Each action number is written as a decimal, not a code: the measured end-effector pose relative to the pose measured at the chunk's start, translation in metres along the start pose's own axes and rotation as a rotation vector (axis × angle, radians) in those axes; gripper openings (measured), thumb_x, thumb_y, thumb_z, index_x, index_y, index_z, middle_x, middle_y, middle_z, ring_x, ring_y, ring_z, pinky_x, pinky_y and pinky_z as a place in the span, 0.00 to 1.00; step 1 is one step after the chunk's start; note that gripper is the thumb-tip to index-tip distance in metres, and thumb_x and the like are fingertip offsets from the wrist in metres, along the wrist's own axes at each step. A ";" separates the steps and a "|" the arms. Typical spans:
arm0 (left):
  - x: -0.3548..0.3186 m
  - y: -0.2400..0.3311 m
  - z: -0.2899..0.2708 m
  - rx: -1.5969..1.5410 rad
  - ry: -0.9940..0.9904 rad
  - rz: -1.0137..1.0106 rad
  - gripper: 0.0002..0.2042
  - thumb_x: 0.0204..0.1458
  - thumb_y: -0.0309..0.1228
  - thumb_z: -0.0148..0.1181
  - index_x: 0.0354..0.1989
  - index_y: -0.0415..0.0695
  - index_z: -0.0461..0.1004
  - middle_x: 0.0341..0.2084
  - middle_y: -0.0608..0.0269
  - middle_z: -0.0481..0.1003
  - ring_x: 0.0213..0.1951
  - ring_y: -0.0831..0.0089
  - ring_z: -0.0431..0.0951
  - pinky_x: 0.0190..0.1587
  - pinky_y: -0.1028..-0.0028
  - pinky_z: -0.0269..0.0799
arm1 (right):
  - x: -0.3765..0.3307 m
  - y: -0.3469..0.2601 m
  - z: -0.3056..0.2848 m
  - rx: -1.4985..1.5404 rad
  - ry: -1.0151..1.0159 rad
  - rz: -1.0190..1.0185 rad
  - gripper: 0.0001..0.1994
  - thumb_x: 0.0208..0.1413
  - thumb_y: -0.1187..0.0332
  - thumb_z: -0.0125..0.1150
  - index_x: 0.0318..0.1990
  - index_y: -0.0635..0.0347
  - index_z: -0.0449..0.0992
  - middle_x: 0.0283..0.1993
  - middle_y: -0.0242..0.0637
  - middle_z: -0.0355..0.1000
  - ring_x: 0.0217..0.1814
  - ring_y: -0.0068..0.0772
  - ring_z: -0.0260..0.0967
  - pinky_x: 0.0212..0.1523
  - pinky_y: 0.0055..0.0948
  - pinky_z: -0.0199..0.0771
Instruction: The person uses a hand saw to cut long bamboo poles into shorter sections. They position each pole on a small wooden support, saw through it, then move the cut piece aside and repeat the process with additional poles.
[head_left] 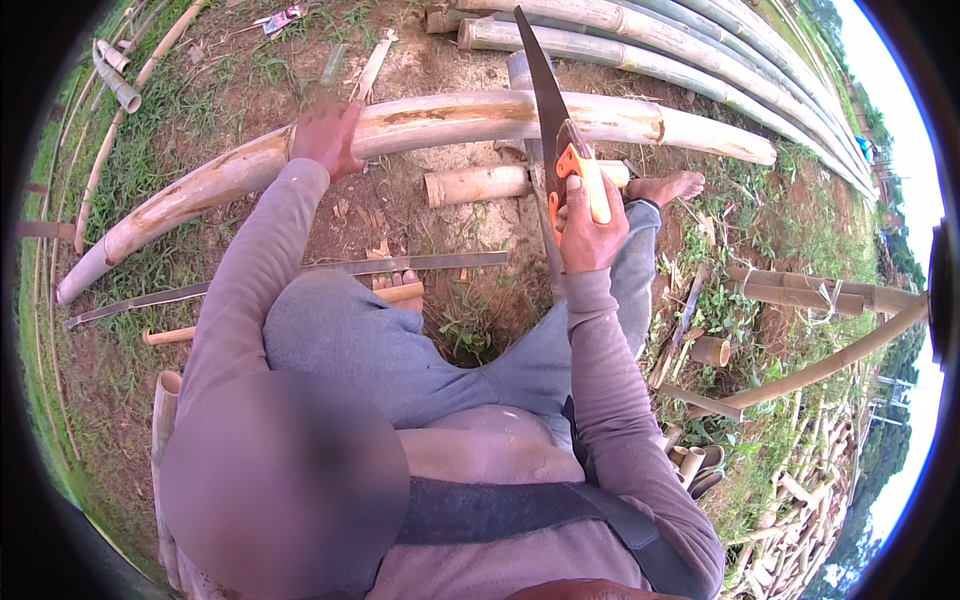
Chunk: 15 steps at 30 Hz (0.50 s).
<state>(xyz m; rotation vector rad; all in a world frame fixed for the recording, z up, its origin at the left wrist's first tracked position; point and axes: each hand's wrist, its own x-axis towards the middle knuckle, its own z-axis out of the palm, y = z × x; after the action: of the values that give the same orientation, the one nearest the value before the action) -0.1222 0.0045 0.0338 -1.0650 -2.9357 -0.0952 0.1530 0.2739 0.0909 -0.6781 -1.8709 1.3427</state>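
Note:
A thick, pale bamboo pole [440, 122] with brown streaks lies crosswise in front of me. My left hand [328, 138] rests on its left part with the fingers curved over the top. In my right hand [590, 225] is a handsaw [548, 90], gripped by its orange and white handle. The dark blade points away from me and crosses over the pole right of its middle. I cannot tell whether the teeth touch the bamboo. Under the pole, near the blade, stands a grey support [522, 72]. A short bamboo piece [478, 186] lies just nearer to me.
Several long bamboo poles [640, 70] are stacked at the far right. A long flat strip [430, 262] lies across by my legs. Tied bamboo [800, 290] stands at the right, with a heap of offcuts [800, 510] at the lower right. Grass and bare soil surround me.

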 end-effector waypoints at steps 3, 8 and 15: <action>-0.001 0.003 -0.004 0.025 -0.046 -0.021 0.47 0.40 0.46 0.83 0.70 0.51 0.67 0.58 0.57 0.76 0.64 0.55 0.73 0.65 0.56 0.68 | -0.024 -0.001 -0.026 0.073 -0.012 0.053 0.21 0.69 0.67 0.65 0.64 0.69 0.75 0.46 0.36 0.80 0.33 0.16 0.74 0.30 0.19 0.75; 0.001 0.002 0.002 0.014 -0.077 -0.044 0.50 0.39 0.45 0.84 0.73 0.52 0.64 0.63 0.56 0.74 0.66 0.54 0.73 0.67 0.55 0.65 | -0.050 -0.001 -0.044 0.004 0.004 -0.016 0.20 0.69 0.69 0.64 0.64 0.70 0.75 0.52 0.43 0.80 0.46 0.28 0.79 0.45 0.26 0.81; 0.000 0.004 0.000 0.025 -0.078 -0.066 0.50 0.40 0.45 0.84 0.74 0.52 0.63 0.66 0.54 0.73 0.67 0.52 0.73 0.69 0.54 0.64 | -0.060 0.012 -0.048 -0.059 -0.022 -0.005 0.21 0.66 0.70 0.67 0.63 0.72 0.76 0.59 0.50 0.79 0.59 0.38 0.79 0.59 0.36 0.78</action>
<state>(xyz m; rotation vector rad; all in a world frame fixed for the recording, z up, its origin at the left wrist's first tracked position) -0.1192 0.0075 0.0338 -0.9912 -3.0334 -0.0182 0.2275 0.2594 0.0737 -0.6905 -1.9352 1.3009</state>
